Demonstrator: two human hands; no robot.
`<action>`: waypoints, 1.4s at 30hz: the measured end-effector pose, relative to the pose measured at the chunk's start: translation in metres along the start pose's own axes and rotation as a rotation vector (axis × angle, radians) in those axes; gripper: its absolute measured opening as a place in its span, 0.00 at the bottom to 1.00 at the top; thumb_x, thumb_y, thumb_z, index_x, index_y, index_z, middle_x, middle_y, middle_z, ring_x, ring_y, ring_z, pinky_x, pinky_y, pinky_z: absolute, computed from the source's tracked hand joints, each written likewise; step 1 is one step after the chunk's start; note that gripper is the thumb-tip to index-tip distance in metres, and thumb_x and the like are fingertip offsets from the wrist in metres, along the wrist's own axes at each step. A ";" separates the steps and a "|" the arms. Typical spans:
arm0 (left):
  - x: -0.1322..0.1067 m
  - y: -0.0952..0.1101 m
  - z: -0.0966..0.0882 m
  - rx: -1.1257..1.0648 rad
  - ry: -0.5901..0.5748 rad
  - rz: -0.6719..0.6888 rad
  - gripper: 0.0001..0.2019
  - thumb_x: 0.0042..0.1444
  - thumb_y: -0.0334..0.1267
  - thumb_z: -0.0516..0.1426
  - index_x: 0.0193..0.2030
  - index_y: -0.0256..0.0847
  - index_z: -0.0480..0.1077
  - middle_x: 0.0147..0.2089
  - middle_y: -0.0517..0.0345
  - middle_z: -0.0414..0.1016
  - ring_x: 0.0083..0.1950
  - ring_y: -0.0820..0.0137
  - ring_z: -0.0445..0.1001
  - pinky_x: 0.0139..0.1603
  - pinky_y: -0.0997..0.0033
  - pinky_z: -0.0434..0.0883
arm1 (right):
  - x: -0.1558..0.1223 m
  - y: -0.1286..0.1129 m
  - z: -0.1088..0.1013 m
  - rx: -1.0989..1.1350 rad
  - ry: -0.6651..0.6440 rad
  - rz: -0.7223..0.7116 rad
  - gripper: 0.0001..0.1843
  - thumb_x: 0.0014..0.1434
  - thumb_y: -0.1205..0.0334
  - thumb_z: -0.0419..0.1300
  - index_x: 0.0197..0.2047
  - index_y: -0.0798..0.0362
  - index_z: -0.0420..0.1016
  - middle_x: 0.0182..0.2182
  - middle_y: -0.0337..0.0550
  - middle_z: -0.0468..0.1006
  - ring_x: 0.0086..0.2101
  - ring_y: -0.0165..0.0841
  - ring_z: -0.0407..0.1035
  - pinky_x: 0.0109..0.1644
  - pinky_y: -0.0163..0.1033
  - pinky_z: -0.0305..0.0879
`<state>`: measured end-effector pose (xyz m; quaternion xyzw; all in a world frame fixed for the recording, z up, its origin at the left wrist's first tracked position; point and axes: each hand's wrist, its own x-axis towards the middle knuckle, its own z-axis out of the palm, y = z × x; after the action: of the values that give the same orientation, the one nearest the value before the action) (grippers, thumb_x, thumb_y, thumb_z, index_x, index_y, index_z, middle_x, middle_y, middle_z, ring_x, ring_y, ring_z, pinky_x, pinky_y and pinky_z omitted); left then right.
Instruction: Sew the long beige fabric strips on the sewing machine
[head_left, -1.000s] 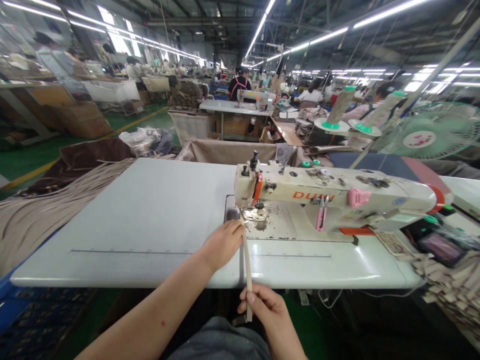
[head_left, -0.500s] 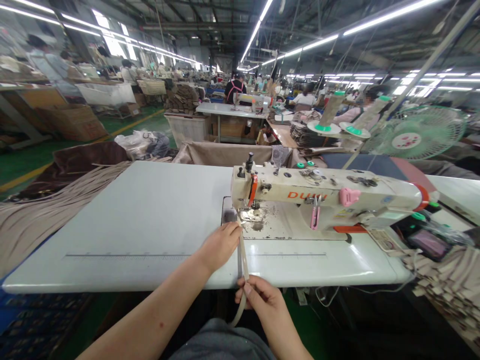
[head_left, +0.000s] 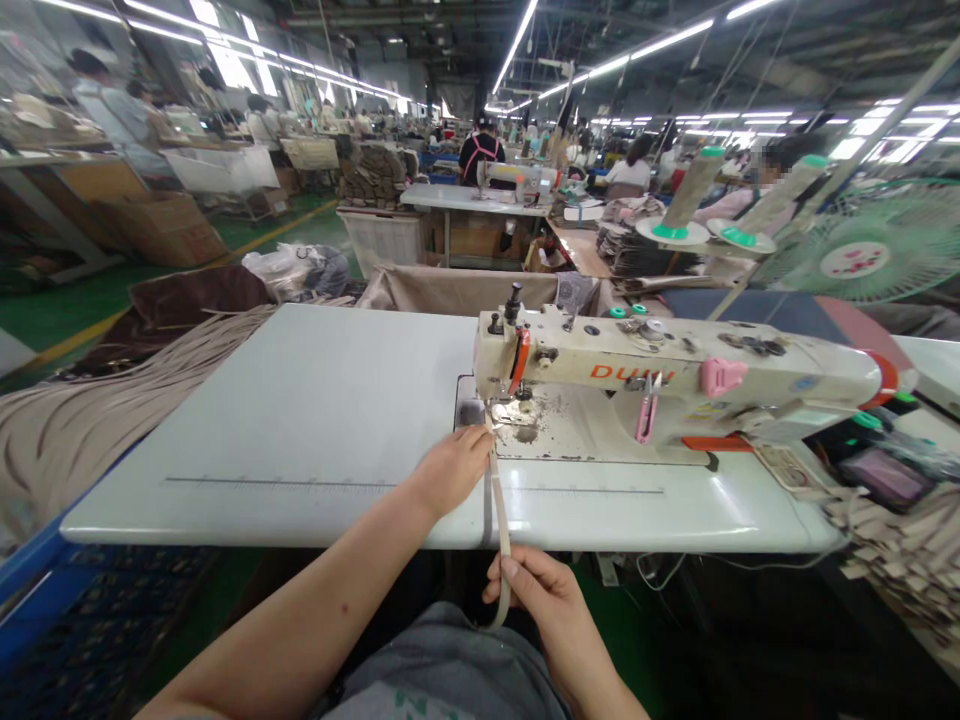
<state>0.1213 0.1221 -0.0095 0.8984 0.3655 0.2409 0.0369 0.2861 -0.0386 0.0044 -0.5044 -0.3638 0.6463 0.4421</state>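
A narrow beige strap (head_left: 501,512) runs from under the presser foot of a white sewing machine (head_left: 675,368) over the table's front edge toward my lap. My left hand (head_left: 456,468) lies beside the needle area, its fingers together and pressed on the strap just in front of the foot. Below the table edge, my right hand (head_left: 541,592) pinches the strap between thumb and fingers. The strap's lower end curves down against my shirt. Needle and stitching are too small to make out.
Beige strips (head_left: 112,420) hang in a heap at the left, and bundled strips (head_left: 907,570) lie at the right. Pink thread snips (head_left: 646,415) hang on the machine. A green fan (head_left: 855,255) and thread cones (head_left: 686,195) stand behind. Co-workers sit farther off.
The camera view has shifted, so the table and machine appear slightly higher and farther right. My right hand sits a little farther below the table edge. Both hands keep hold of the strap.
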 end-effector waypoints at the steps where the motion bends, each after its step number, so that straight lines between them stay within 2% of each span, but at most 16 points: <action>1: 0.000 0.000 0.000 -0.003 0.001 0.002 0.09 0.66 0.29 0.53 0.52 0.39 0.67 0.56 0.46 0.73 0.59 0.59 0.74 0.63 0.55 0.73 | -0.001 -0.001 0.000 -0.002 0.006 0.000 0.22 0.56 0.41 0.70 0.33 0.55 0.84 0.25 0.45 0.82 0.28 0.34 0.73 0.36 0.37 0.69; 15: 0.000 -0.001 0.000 -0.001 -0.021 0.035 0.09 0.68 0.31 0.51 0.53 0.40 0.66 0.55 0.48 0.73 0.59 0.61 0.74 0.64 0.55 0.73 | 0.000 0.004 -0.003 -0.055 0.010 -0.019 0.25 0.58 0.39 0.67 0.31 0.55 0.84 0.25 0.46 0.82 0.28 0.37 0.74 0.36 0.40 0.69; 23: 0.007 0.002 -0.002 -0.079 0.005 -0.026 0.13 0.65 0.28 0.53 0.55 0.40 0.64 0.59 0.46 0.70 0.64 0.59 0.70 0.69 0.53 0.69 | 0.000 0.004 -0.001 -0.041 -0.013 0.005 0.25 0.58 0.39 0.67 0.30 0.55 0.83 0.24 0.44 0.81 0.27 0.34 0.70 0.34 0.36 0.63; 32: 0.006 0.002 -0.004 -0.040 -0.017 -0.019 0.09 0.68 0.30 0.52 0.52 0.41 0.66 0.56 0.48 0.72 0.61 0.60 0.73 0.65 0.56 0.72 | -0.003 -0.003 0.004 -0.015 0.010 0.026 0.24 0.55 0.39 0.70 0.29 0.54 0.83 0.23 0.44 0.80 0.27 0.34 0.70 0.35 0.37 0.64; 38: 0.004 0.005 -0.007 -0.021 -0.018 0.011 0.08 0.68 0.29 0.50 0.50 0.41 0.68 0.54 0.49 0.74 0.59 0.61 0.74 0.63 0.56 0.74 | -0.001 -0.002 0.003 -0.045 -0.053 -0.023 0.24 0.55 0.40 0.69 0.25 0.54 0.81 0.24 0.43 0.77 0.29 0.35 0.68 0.36 0.38 0.64; 42: 0.004 0.005 -0.008 -0.021 -0.018 -0.002 0.08 0.67 0.29 0.51 0.50 0.41 0.67 0.54 0.49 0.73 0.58 0.61 0.74 0.62 0.57 0.74 | 0.002 -0.004 0.001 -0.127 -0.047 -0.126 0.24 0.55 0.42 0.70 0.22 0.54 0.79 0.27 0.42 0.76 0.30 0.35 0.67 0.37 0.38 0.64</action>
<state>0.1237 0.1204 0.0006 0.8997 0.3633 0.2367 0.0499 0.2862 -0.0350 0.0074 -0.4920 -0.4454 0.6046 0.4404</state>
